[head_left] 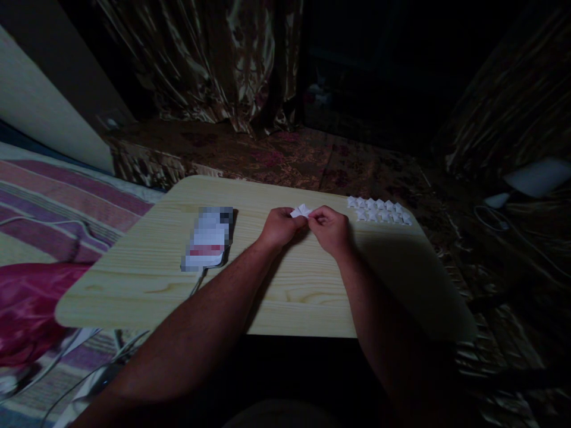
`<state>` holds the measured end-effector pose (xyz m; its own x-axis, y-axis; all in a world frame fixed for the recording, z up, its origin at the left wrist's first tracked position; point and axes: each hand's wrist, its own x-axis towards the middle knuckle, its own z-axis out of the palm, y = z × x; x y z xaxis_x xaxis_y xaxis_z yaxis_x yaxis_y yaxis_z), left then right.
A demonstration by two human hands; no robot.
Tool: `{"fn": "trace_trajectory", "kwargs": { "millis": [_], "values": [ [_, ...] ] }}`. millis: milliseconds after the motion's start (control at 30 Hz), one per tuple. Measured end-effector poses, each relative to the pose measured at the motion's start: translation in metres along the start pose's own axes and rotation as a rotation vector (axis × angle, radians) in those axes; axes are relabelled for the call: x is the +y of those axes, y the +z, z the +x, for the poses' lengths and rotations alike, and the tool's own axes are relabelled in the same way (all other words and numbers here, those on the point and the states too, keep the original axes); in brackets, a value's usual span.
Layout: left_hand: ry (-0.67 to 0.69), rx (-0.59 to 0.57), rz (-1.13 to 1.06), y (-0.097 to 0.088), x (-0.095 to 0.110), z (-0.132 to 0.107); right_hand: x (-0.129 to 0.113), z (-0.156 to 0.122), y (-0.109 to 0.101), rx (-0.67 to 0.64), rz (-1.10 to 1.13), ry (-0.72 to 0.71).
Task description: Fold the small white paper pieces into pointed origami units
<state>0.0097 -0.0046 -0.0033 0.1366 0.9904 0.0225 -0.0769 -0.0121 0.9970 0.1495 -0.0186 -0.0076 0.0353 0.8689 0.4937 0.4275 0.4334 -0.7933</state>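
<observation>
A small white folded paper piece (301,211) is pinched between both hands above the far middle of a light wooden table (156,273). My left hand (280,227) grips its left side with fingers closed. Closed fingers of my right hand (331,229) hold its right side. Several small white folded paper shapes (379,210) lie in rows at the table's far right corner, just right of my right hand.
A phone (209,239) with a blurred screen lies on the table left of my hands, with a cable running off the near edge. A striped bedcover (53,202) and red cloth (31,303) lie to the left. Patterned curtains (200,53) hang behind.
</observation>
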Motion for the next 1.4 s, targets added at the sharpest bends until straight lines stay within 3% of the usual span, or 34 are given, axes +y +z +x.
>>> {"fn": "trace_trajectory", "kwargs": {
  "millis": [367, 767, 1067, 1400],
  "values": [
    [-0.05, 0.006, -0.115, 0.0, -0.003, 0.003, -0.01, -0.001, -0.007, -0.077, -0.293, -0.253],
    [-0.095, -0.08, -0.207, -0.003, 0.0, 0.003, -0.013, -0.001, -0.009, -0.104, -0.273, -0.26],
    [-0.119, -0.021, -0.183, -0.003, -0.002, 0.004, -0.013, -0.005, -0.005, -0.043, -0.228, -0.187],
    [-0.189, -0.059, -0.31, -0.008, -0.002, 0.007, -0.01, -0.001, -0.008, -0.144, -0.381, -0.318]
  ]
}}
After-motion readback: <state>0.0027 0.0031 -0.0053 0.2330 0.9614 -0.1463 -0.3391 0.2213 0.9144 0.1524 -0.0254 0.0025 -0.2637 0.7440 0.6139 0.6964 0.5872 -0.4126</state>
